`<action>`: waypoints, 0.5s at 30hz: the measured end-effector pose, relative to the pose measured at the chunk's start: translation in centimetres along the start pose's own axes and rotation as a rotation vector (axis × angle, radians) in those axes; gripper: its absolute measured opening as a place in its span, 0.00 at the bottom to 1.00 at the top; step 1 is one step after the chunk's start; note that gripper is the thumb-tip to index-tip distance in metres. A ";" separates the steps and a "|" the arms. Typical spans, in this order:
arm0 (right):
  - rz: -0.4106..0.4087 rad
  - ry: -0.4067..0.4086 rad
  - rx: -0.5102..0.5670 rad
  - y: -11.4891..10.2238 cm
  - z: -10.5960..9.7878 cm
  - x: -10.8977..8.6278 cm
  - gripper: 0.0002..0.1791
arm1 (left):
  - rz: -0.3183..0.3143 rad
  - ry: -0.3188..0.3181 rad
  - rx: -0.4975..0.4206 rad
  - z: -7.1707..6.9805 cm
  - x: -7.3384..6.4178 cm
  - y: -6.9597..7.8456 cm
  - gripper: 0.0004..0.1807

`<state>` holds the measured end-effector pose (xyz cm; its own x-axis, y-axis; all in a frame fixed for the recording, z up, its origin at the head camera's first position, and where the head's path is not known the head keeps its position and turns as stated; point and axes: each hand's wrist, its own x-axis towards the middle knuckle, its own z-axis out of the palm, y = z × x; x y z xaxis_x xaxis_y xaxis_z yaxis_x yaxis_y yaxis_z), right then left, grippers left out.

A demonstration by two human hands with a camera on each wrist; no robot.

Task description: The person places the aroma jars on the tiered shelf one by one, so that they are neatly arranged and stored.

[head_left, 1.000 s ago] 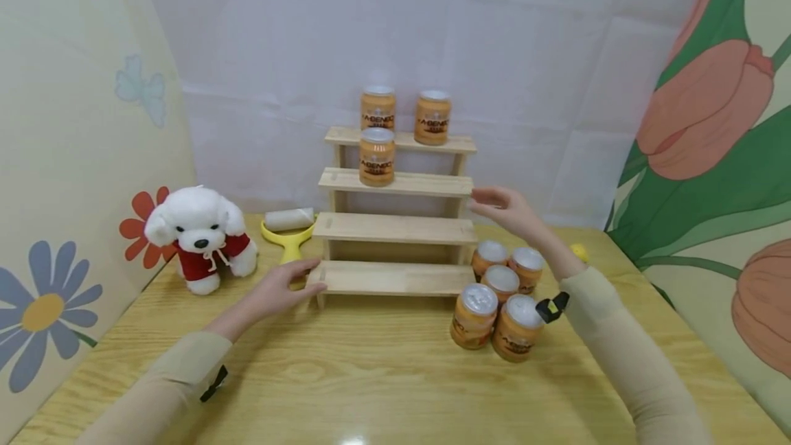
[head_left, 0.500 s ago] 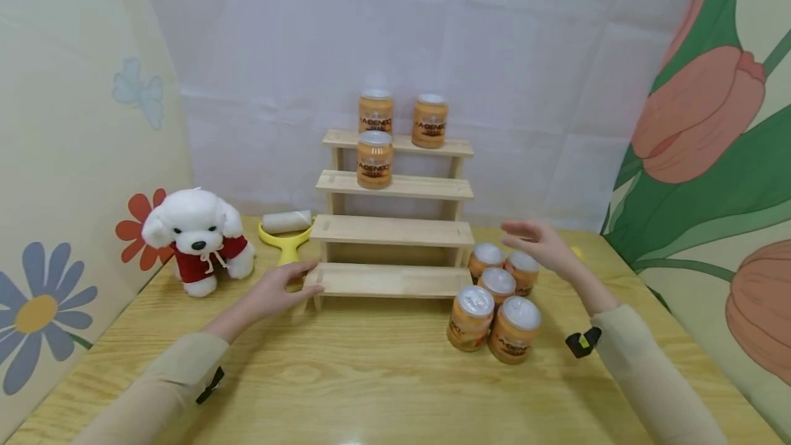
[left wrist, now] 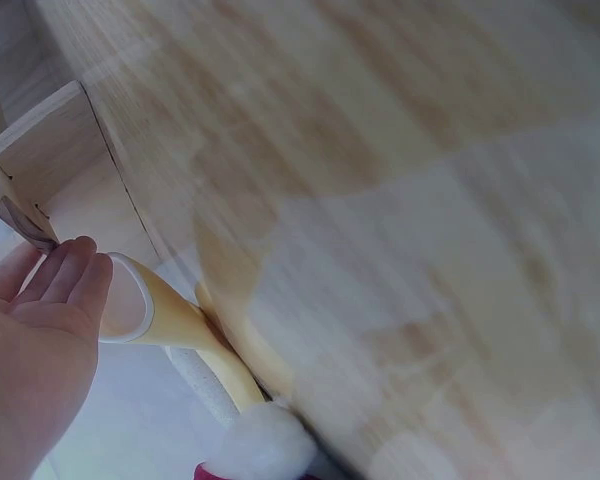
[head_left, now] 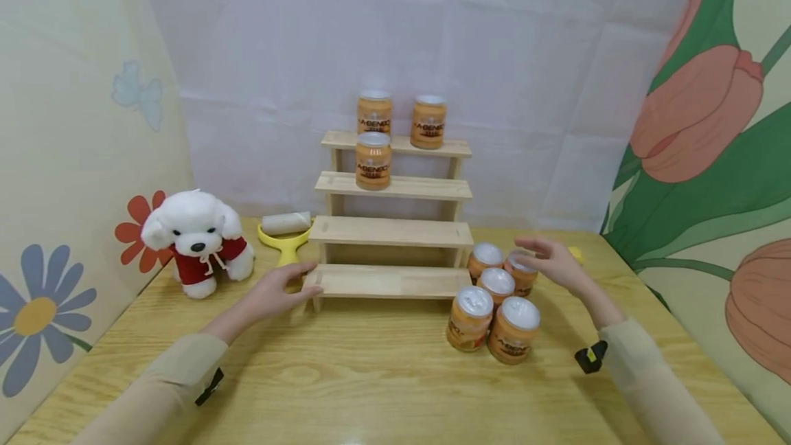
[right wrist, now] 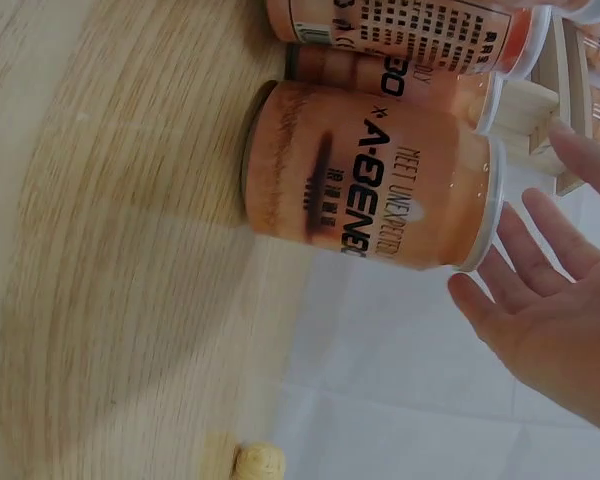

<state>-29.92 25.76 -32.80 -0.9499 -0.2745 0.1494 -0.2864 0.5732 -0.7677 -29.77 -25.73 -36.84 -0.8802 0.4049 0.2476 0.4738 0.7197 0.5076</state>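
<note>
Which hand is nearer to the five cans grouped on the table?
Right. The right hand is at the rear right can, contact unclear; the left hand is farther away, at the lower left end of the wooden shelf.

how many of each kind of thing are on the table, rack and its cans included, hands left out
cans: 8 (3 on the rack, 5 on the table)
rack: 1
toy dog: 1
roller: 1
small yellow item: 1
total: 12
</note>
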 end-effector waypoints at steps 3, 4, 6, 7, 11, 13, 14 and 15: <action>-0.016 -0.016 -0.020 0.5 0.0 -0.1 0.29 | -0.001 -0.001 -0.003 0.1 0.0 0.0 0.36; -0.017 -0.020 -0.022 0.6 0.0 -0.1 0.28 | 0.000 0.001 -0.005 0.1 0.0 0.0 0.36; -0.025 -0.025 -0.043 0.7 0.0 -0.2 0.28 | 0.002 0.002 -0.009 0.1 0.0 0.0 0.35; -0.031 -0.028 -0.053 0.7 0.0 -0.2 0.28 | 0.005 0.002 -0.008 0.1 0.0 0.0 0.35; -0.031 -0.026 -0.066 0.7 -0.1 -0.3 0.27 | 0.010 0.002 -0.008 0.1 0.1 0.1 0.35; -0.030 -0.019 -0.068 0.7 -0.2 -0.4 0.27 | 0.009 0.000 -0.006 0.1 0.1 0.1 0.35; -0.031 -0.013 -0.076 0.7 -0.1 -0.4 0.27 | 0.007 -0.001 -0.009 0.1 0.1 0.1 0.36; -0.033 -0.008 -0.084 0.7 -0.1 -0.4 0.27 | 0.004 -0.003 -0.010 0.0 0.0 0.1 0.36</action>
<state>-29.72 26.40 -33.34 -0.9390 -0.2999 0.1685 -0.3270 0.6262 -0.7078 -29.79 -25.66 -36.83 -0.8782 0.4096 0.2471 0.4771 0.7121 0.5151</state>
